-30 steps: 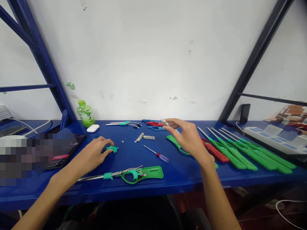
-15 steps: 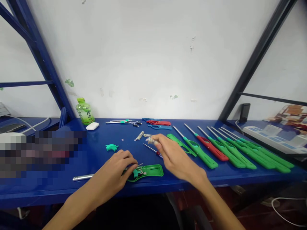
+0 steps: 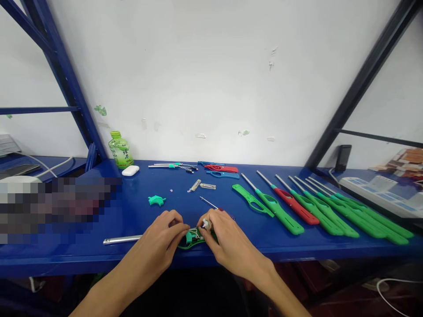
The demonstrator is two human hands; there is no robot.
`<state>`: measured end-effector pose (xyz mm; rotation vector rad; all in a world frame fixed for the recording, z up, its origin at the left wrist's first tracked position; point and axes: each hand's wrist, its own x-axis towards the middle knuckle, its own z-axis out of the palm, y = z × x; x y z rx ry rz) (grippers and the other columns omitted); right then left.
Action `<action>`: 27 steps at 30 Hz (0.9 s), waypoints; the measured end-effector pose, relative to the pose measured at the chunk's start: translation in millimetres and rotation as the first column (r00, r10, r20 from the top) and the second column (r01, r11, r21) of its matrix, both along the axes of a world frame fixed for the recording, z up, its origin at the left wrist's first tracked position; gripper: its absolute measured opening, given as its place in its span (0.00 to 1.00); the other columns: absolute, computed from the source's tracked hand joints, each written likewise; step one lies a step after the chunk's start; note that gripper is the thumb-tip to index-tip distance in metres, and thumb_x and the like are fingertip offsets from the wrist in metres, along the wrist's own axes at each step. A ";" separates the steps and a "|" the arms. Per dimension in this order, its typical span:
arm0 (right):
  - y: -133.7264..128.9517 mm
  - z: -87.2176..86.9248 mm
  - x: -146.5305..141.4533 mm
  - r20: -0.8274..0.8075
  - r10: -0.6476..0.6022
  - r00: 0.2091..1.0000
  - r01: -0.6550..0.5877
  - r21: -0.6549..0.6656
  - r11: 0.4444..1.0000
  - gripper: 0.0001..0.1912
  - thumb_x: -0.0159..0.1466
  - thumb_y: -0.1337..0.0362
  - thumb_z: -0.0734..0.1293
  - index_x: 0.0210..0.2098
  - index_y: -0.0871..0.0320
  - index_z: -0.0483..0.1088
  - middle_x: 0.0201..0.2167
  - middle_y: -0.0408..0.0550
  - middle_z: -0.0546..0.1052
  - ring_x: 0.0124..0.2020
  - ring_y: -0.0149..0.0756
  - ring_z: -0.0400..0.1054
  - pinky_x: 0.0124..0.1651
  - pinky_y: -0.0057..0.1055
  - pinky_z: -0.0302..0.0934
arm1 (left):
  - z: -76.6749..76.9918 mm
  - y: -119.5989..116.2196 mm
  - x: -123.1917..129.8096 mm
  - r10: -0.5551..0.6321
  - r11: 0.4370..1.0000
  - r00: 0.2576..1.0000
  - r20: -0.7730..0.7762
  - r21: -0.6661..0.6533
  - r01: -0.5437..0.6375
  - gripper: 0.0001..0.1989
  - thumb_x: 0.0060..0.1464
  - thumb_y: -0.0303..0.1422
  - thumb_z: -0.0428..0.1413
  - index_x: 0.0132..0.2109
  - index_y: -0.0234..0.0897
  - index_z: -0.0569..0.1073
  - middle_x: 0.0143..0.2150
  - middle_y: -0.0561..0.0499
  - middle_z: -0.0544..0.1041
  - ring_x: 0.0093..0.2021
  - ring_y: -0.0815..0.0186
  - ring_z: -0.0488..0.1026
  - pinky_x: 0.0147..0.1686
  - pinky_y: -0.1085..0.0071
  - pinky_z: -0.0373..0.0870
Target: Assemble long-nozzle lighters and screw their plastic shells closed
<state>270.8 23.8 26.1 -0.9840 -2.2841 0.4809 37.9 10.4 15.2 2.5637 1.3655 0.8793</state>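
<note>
An opened green lighter shell (image 3: pixel 188 246) lies at the table's front edge, with a teal part (image 3: pixel 191 237) and wires in it. Its metal tube (image 3: pixel 122 239) sticks out to the left, beneath my left wrist. My left hand (image 3: pixel 167 233) is closed at the shell's left end, fingertips on its inner parts. Between the thumb and fingers of my right hand (image 3: pixel 220 233) is a small clear fuel tank (image 3: pixel 207 223) with a white end, just over the shell's right part. A screwdriver (image 3: pixel 209 203) lies behind my right hand, its handle partly hidden.
Assembled green lighters (image 3: pixel 280 213) and a red one (image 3: pixel 297 207) lie in a row at right. A green half shell (image 3: pixel 253 200), two clear tanks (image 3: pixel 208 186), a teal trigger (image 3: pixel 156 200), a bottle (image 3: pixel 120 151) and a white case (image 3: pixel 130 171) are around.
My right hand has come down and left with the clear tank, from above the table to the green shell. The left hand stays at the shell. The view has shifted slightly.
</note>
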 end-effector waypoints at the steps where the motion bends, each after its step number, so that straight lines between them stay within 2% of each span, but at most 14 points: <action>1: -0.3 -0.5 0.4 0.007 0.003 1.000 -0.003 0.008 1.000 0.09 0.77 0.69 0.60 0.39 0.51 0.58 0.41 0.43 0.76 0.41 0.40 0.69 0.52 0.43 0.63 | 0.3 -0.4 0.2 -0.001 1.000 1.000 0.000 0.003 0.001 0.18 0.74 0.34 0.45 0.46 0.43 0.81 0.44 0.47 0.77 0.43 0.61 0.75 0.42 0.65 0.73; 8: 1.5 -6.1 0.9 -0.015 0.004 1.000 -0.004 0.031 1.000 0.09 0.78 0.68 0.58 0.40 0.51 0.58 0.41 0.44 0.76 0.41 0.40 0.69 0.47 0.38 0.63 | 7.3 6.5 10.5 -0.041 0.999 0.999 -0.006 -0.018 0.041 0.13 0.72 0.33 0.50 0.47 0.44 0.81 0.42 0.50 0.78 0.42 0.61 0.75 0.43 0.65 0.72; 13: -2.9 -3.0 4.0 -0.060 -0.083 0.995 0.085 0.033 0.996 0.07 0.75 0.69 0.57 0.41 0.51 0.56 0.38 0.44 0.72 0.38 0.41 0.67 0.45 0.40 0.63 | 6.7 12.6 17.4 -0.043 0.999 0.999 0.014 -0.008 0.043 0.13 0.72 0.30 0.50 0.42 0.43 0.79 0.41 0.51 0.79 0.41 0.61 0.76 0.41 0.65 0.71; 16: -7.8 0.1 9.3 -0.052 -0.090 0.995 0.092 0.038 0.995 0.04 0.73 0.67 0.59 0.44 0.51 0.57 0.38 0.43 0.71 0.39 0.42 0.67 0.52 0.46 0.63 | 4.4 10.6 19.3 -0.035 0.999 0.999 0.040 0.026 0.034 0.13 0.72 0.31 0.49 0.43 0.42 0.78 0.40 0.51 0.79 0.41 0.61 0.76 0.42 0.65 0.71; 19: -11.6 2.4 12.9 -0.029 -0.059 0.998 0.060 0.052 0.997 0.05 0.75 0.64 0.58 0.50 0.51 0.58 0.44 0.46 0.73 0.45 0.45 0.69 0.61 0.54 0.58 | 2.1 6.8 21.6 -0.026 0.998 0.997 0.070 0.061 0.022 0.12 0.73 0.31 0.49 0.44 0.42 0.77 0.40 0.51 0.80 0.40 0.61 0.76 0.42 0.64 0.71; 22: -12.4 1.4 12.8 -0.004 -0.074 0.997 0.074 0.076 0.994 0.05 0.79 0.61 0.56 0.53 0.51 0.59 0.47 0.48 0.74 0.47 0.45 0.70 0.60 0.52 0.59 | 0.1 3.7 24.1 -0.006 0.996 0.995 0.103 0.090 -0.003 0.10 0.72 0.31 0.50 0.45 0.42 0.76 0.40 0.51 0.80 0.41 0.61 0.75 0.42 0.63 0.72; 27: -5.9 -6.5 11.9 -0.028 -0.140 0.990 0.142 0.123 0.982 0.07 0.81 0.61 0.54 0.48 0.52 0.61 0.42 0.46 0.76 0.40 0.42 0.70 0.51 0.44 0.60 | -5.2 2.2 24.7 -0.007 0.988 0.988 0.154 0.155 -0.017 0.09 0.72 0.31 0.52 0.48 0.42 0.77 0.41 0.49 0.81 0.42 0.60 0.75 0.44 0.63 0.74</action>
